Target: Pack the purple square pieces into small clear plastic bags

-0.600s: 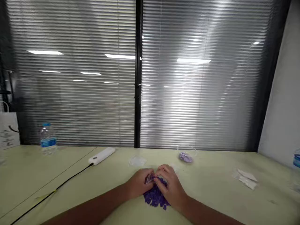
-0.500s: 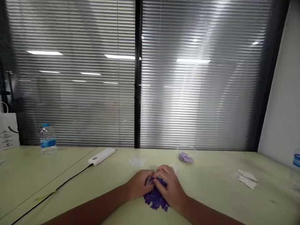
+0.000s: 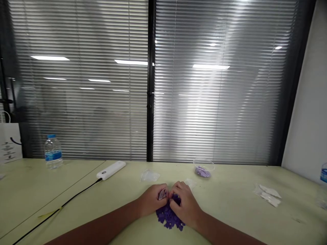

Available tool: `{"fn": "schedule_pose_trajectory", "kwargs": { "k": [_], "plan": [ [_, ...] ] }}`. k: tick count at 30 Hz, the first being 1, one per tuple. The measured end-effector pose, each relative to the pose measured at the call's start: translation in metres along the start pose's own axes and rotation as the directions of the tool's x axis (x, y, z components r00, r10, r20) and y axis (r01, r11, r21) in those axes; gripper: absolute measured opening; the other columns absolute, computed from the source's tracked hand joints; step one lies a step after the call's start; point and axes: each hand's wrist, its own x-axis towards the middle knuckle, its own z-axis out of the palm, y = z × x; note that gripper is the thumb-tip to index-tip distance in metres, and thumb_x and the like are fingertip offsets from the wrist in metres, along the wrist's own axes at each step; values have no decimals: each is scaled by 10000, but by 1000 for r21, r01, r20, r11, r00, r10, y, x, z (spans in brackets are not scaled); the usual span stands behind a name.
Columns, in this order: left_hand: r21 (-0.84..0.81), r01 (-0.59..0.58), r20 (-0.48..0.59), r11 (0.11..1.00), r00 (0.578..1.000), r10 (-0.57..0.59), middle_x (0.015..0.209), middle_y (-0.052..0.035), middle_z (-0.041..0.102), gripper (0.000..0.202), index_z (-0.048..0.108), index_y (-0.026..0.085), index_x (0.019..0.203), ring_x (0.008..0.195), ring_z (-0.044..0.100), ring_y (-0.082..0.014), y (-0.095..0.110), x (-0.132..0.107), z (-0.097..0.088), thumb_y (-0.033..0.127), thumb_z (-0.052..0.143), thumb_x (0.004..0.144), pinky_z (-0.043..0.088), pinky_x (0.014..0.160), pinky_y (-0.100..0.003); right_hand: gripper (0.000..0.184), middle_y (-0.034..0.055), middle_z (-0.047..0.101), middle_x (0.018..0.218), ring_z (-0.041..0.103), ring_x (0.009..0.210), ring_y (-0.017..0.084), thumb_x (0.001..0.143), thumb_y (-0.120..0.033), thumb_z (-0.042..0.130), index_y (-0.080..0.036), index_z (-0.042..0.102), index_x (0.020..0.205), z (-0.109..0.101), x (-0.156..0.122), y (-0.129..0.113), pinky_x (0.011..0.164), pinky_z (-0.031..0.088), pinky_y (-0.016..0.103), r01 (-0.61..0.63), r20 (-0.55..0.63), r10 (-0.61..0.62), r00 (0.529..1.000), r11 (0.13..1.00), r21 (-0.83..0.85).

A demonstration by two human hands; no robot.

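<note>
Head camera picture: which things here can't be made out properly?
Head view only.
clear packet in the left hand: tiny, fingers cover it.
purple pieces: too small for shape; right hand covers part.
bottle at right: cut by the edge.
white bag at left: cut by the edge.

A pale green tabletop (image 3: 235, 207) is seen before closed slatted blinds (image 3: 217, 102), which are split by a dark upright post (image 3: 150, 81). At the far left a water bottle (image 3: 53, 151) with a blue label is stood upright, and a white paper bag (image 3: 9, 143) is set beside it at the edge. A white power bank (image 3: 111, 169) is laid flat, with a black cable (image 3: 63, 204) run from it toward the near left. An empty clear bag (image 3: 149, 175) is laid near a clear cup (image 3: 203, 164), in which pale purple bits are held. White packets (image 3: 268, 195) are laid at the right.
</note>
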Motion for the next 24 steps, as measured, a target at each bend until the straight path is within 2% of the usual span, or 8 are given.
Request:
{"fn": "schedule_pose_trajectory", "kwargs": {
  "k": [5,8,11,16,20,24],
  "plan": [
    [220,87,-137,972,989,-57,792,-5,683,38,594,207,806,787,614,-218,6,1,1,181,612,828,399,741,-305,213,12,639,930,585,968,240,686,-40,652,-223,656,795,3,-1,0,890,404,382,-4,72,5,997,1000,-22],
    [247,61,-110,967,993,-35,798,1,681,35,581,212,811,794,609,-219,8,0,2,182,600,813,395,791,-326,207,9,640,916,586,951,234,715,-29,648,-221,639,792,1,-1,-1,879,404,373,20,55,-19,998,1000,-14],
    [271,31,-87,962,996,-7,810,3,673,40,564,217,824,797,598,-218,9,-1,2,187,589,816,395,802,-329,178,8,634,905,585,930,222,821,-45,634,-223,629,831,-3,0,-2,861,413,357,51,-8,-51,999,998,39],
    [342,-29,-59,939,997,53,835,-12,668,92,531,220,833,802,613,-222,7,-3,4,251,558,915,404,788,-328,139,9,629,912,595,921,211,968,-128,631,-246,689,924,-9,0,-5,848,411,345,95,-64,-90,994,992,78],
    [353,-71,-54,933,994,97,846,-22,676,152,560,215,863,818,634,-225,5,-4,6,309,535,978,414,814,-334,153,-8,669,928,621,914,194,986,-126,641,-262,709,966,-12,1,-6,868,392,346,108,-26,-107,994,992,70],
    [350,-80,-65,933,992,109,826,-16,679,194,562,210,840,797,630,-215,5,-3,6,337,538,985,416,812,-331,154,-10,673,924,624,917,190,970,-109,624,-245,694,957,-11,1,-6,880,386,346,70,-33,-68,997,995,74]
  ]
}}
